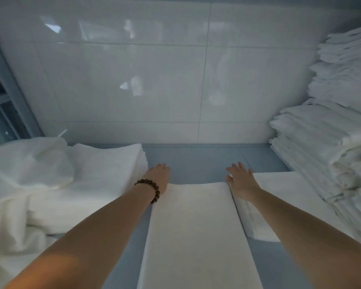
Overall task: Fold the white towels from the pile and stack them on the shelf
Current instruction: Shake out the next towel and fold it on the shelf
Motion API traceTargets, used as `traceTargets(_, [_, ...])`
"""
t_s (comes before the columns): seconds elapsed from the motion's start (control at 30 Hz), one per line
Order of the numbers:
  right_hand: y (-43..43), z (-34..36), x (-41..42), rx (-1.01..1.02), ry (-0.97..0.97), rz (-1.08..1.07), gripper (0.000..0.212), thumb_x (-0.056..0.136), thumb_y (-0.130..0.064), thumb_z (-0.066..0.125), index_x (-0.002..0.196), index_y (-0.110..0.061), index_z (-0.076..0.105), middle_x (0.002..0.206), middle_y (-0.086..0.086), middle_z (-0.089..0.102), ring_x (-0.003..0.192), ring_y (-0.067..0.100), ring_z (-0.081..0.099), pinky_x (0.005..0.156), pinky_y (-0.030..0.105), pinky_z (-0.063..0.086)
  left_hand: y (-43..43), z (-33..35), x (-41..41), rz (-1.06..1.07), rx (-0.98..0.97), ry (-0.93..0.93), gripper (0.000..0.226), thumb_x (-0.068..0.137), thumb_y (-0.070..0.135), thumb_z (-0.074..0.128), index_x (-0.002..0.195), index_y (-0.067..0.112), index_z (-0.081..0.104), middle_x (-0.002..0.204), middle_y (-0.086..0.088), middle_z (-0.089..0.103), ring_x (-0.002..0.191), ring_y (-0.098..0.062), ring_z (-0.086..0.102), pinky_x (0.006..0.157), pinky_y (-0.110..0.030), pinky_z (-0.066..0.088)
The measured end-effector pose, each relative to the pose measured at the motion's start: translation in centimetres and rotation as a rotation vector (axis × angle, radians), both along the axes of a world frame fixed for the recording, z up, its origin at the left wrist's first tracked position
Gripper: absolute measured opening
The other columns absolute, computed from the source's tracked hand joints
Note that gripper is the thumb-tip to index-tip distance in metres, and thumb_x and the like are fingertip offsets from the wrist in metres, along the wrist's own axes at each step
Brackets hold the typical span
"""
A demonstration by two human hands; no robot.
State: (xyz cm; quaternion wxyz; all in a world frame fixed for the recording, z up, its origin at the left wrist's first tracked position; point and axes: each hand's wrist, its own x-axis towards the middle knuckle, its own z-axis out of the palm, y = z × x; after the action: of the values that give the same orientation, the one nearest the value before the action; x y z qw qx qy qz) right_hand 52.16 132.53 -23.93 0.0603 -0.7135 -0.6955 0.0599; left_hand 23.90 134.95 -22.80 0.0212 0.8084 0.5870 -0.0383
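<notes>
A long white towel (196, 230), folded into a narrow strip, lies flat on the blue-grey shelf surface (198, 161) in front of me. My left hand (157, 177), with a dark bead bracelet on its wrist, lies flat with straight fingers at the strip's far left corner. My right hand (241, 180) is spread open at the far right corner, fingers straight. A loose pile of unfolded white towels (40, 184) fills the left side. A folded towel (283, 203) lies to the right of the strip, partly under my right forearm.
A tall stack of folded white towels (331, 132) rises at the right edge. A glossy white tiled wall (154, 80) closes the back. A grey window frame (6, 97) stands at the far left.
</notes>
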Motion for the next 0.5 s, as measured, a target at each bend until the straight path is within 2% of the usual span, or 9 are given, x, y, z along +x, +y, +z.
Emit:
traceTargets(0.1, [-2.1, 1.2, -0.4, -0.013, 0.012, 0.047, 0.044, 0.103, -0.027, 0.029, 0.145, -0.016, 0.03, 0.158, 0.005, 0.014, 0.147, 0.023, 0.002, 0.118, 0.045, 0.005, -2.1, 1.2, 0.8, -0.024, -0.08, -0.14, 0.049, 0.1, 0.011, 0.028, 0.147, 0.004, 0.014, 0.158, -0.011, 0.005, 0.145, -0.023, 0.005, 0.118, -0.035, 0.008])
traceTargets(0.23, [-7.3, 2.3, -2.6, -0.061, 0.054, 0.105, 0.046, 0.102, -0.033, 0.029, 0.146, -0.019, 0.028, 0.159, 0.004, 0.009, 0.147, 0.021, -0.002, 0.118, 0.044, 0.004, -8.0, 2.4, 1.4, -0.025, -0.089, -0.253, 0.052, 0.102, 0.03, 0.025, 0.148, 0.008, 0.016, 0.158, -0.011, 0.007, 0.145, -0.024, 0.005, 0.118, -0.036, 0.008])
traceTargets(0.37, [-14.6, 1.3, -5.6, -0.13, 0.033, 0.145, 0.052, 0.1, -0.046, 0.026, 0.148, -0.029, 0.021, 0.16, 0.0, 0.001, 0.147, 0.021, -0.008, 0.118, 0.046, 0.001, -15.9, 1.2, 1.9, -0.023, -0.145, -0.258, 0.055, 0.1, 0.041, 0.024, 0.149, 0.018, 0.013, 0.159, -0.005, 0.001, 0.146, -0.024, -0.002, 0.119, -0.04, 0.003])
traceTargets(0.5, [-19.2, -0.8, -8.5, -0.22, -0.094, 0.097, 0.057, 0.095, -0.059, 0.015, 0.148, -0.042, 0.002, 0.158, -0.006, -0.017, 0.144, 0.021, -0.021, 0.114, 0.053, -0.011, -21.1, -1.8, 2.7, 0.026, -0.186, -0.22, 0.056, 0.097, 0.047, 0.018, 0.149, 0.032, 0.004, 0.158, 0.001, -0.011, 0.144, -0.025, -0.015, 0.117, -0.046, -0.007])
